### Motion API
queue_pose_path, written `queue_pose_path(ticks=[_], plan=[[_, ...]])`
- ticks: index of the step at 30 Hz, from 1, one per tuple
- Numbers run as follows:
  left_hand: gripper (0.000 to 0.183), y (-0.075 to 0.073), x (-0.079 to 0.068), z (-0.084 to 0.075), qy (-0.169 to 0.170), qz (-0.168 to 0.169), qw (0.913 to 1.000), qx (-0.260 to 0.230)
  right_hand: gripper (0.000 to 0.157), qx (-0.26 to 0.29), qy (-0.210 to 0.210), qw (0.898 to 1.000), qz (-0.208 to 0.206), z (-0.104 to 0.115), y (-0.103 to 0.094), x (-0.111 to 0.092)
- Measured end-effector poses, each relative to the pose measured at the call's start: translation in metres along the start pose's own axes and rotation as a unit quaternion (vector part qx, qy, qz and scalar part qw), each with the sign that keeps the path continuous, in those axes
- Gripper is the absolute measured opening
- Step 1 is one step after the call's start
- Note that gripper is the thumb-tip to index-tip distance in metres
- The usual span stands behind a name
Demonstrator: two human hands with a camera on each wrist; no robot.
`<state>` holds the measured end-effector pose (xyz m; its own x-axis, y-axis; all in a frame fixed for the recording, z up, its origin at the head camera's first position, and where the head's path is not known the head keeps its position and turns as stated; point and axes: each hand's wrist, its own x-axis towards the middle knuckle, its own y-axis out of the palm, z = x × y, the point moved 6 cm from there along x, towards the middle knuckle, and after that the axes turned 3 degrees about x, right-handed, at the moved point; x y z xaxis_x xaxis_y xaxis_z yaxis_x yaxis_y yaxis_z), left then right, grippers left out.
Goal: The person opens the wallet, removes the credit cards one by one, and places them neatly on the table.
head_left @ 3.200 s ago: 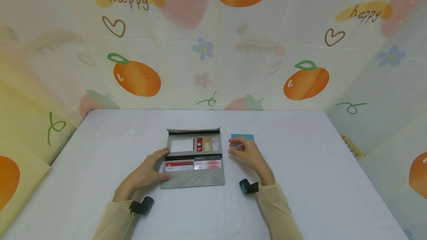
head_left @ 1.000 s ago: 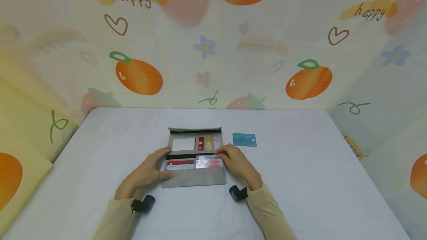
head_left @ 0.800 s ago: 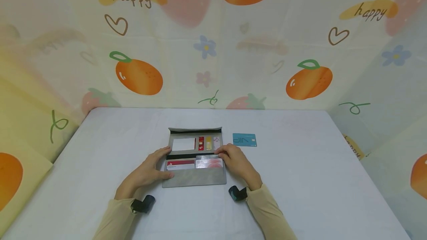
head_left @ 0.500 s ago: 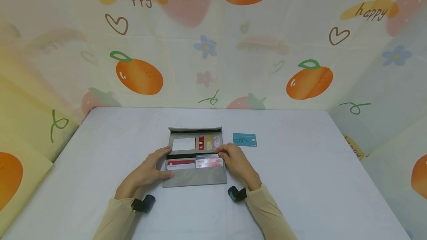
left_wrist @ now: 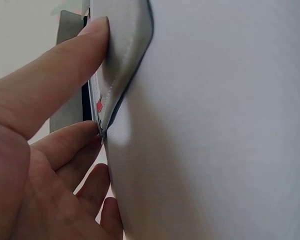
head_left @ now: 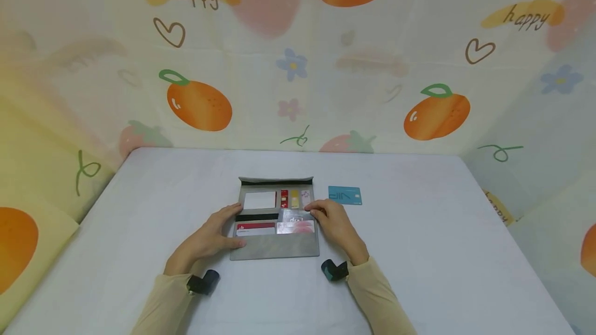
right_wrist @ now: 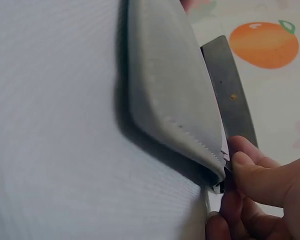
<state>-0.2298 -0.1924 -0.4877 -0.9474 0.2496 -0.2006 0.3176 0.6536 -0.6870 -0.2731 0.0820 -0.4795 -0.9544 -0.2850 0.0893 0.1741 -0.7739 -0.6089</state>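
1. A pale fruit-printed backdrop (head_left: 368,30) rises behind a white-covered worktop (head_left: 419,242); on it, near the middle, an opened grey wallet (head_left: 261,248) lies flat. Take the wallet as the dial, twelve o'clock towards the backdrop.

2. The step in hand looks to be handling the grey card (head_left: 289,215), which stands well up from the pocket at four o'clock and overlaps the black band (head_left: 256,217) across the wallet's middle.

3. At three o'clock, the right hand (head_left: 337,224) has its thumb and index finger pinching that card's upper right corner; the right wrist view hides the exact contact, so this is my best reading from above.

4. At nine o'clock, the left hand (head_left: 207,237) has its fingers spread, the thumb pressing on the front panel and the others along the edge.

5. The next move calls, I judge, for a pull or push in line with the pocket while the left hand keeps the wallet steady.

6. The four o'clock pocket also holds a pink-and-white card (head_left: 295,227); the eight o'clock pocket a red-and-white card (head_left: 255,229).

7. A white card (head_left: 259,200) sits at eleven; red (head_left: 284,199), yellow (head_left: 295,199) and pale flowered pieces (head_left: 304,197) fill slots around one.

8. A blue card (head_left: 344,195) lies loose on the worktop at two o'clock, apart from the wallet.
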Motion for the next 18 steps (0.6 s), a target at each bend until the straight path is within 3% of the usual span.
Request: queue_pose_path(ticks=[3, 10, 18], plan=[[0.093, 0.0003, 0.0004, -0.0005, -0.004, -0.001, 1.0, 0.002, 0.017, -0.005, 0.001, 1.0, 0.004, -0.0013, -0.0009, 0.001], [0.093, -0.0003, -0.0003, -0.0015, -0.002, 0.001, 1.0, 0.001, 0.02, 0.0, 0.047, 0.998, 0.052, -0.0042, 0.001, 0.0015], [0.093, -0.0004, 0.0001, -0.0014, -0.006, 0.0, 1.0, 0.004, 0.017, -0.003, 0.035, 0.998, 0.059, -0.0016, 0.0015, 0.0011]])
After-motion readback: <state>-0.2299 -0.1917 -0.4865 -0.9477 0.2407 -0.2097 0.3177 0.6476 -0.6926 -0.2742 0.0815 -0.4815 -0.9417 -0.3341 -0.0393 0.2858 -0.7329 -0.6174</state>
